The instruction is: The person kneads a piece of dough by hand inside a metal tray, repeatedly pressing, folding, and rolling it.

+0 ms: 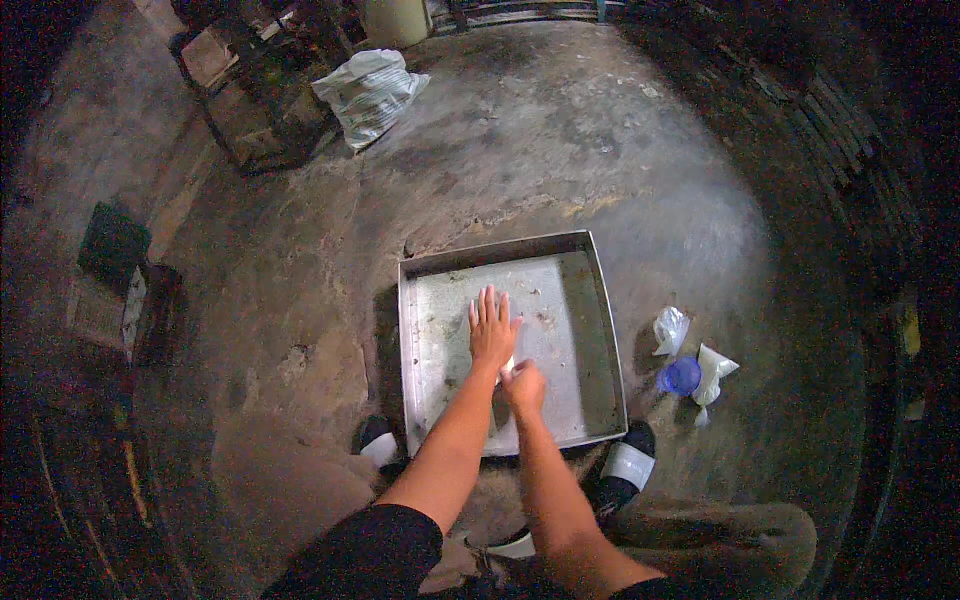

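Note:
A square, shallow metal pan [585,330] with upright walls lies on the floor between my feet, with small dark specks on its bottom. Over the middle of the pan, my left hand [490,335] is stretched out, palm down and fingers slightly spread. Just below it, my right hand [523,387] is closed in a fist near the left wrist. Something small and whitish [508,366] shows between the right fist and the left hand; its kind is unclear.
Right of the pan are a blue translucent bowl-like container [680,376] and two plastic bags [671,330] with whitish contents. A white plastic sack [372,95] stands at the far left beside a dark-framed rack [250,110]. Slippers [629,465] flank the pan's near corners.

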`<state>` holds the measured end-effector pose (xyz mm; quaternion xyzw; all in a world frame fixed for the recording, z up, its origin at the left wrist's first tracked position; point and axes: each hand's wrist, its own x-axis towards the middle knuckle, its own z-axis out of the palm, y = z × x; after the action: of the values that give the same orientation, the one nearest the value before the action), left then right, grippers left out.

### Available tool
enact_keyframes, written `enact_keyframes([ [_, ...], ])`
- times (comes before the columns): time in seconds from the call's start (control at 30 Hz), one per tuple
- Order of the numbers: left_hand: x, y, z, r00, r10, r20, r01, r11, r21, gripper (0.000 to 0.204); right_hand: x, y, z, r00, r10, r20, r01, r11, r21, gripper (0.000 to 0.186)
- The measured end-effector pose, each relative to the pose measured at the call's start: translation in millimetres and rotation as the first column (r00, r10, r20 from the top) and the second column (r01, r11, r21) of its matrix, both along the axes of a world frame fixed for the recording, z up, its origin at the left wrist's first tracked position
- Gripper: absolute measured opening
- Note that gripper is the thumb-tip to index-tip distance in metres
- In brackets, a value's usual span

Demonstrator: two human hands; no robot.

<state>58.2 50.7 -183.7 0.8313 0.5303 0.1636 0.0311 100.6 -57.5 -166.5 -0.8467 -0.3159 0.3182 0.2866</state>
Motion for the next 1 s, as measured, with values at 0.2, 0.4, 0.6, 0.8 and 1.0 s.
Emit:
enact_keyframes([
  [0.2, 3, 9, -12, 1.0, 0.02, 0.017, -0.019, 0.998, -0.062, 0.055, -10, 0, -15, 0.977, -0.132, -0.167, 0.136, 0.991, 0.011, 0.038],
  [0.4, 15, 27, -5, 1.0, -0.011, -0.002, 0.011, 0.997, -0.071, 0.057, 18, 23, -28, 0.987, 0.068, -0.145, -0.087, 0.988, -0.127, 0.037],
  [0.6, 16, 46, -10, 0.985, -0.047, 0.164, 0.052, 0.998, -0.027, 0.058, 22, 27, -16, 0.985, 0.069, -0.157, -0.102, 0.972, -0.21, 0.037],
  [0.8, -11, 71, -40, 0.806, 0.026, 0.591, -0.094, 0.992, 0.083, 0.046, 14, 20, -3, 0.983, 0.095, -0.159, -0.121, 0.979, -0.162, 0.039],
  [1.0, -16, 20, -17, 0.821, 0.356, 0.446, -0.421, 0.906, 0.05, 0.039, 50, 17, -78, 0.86, 0.083, -0.503, -0.226, 0.947, -0.229, 0.033],
])
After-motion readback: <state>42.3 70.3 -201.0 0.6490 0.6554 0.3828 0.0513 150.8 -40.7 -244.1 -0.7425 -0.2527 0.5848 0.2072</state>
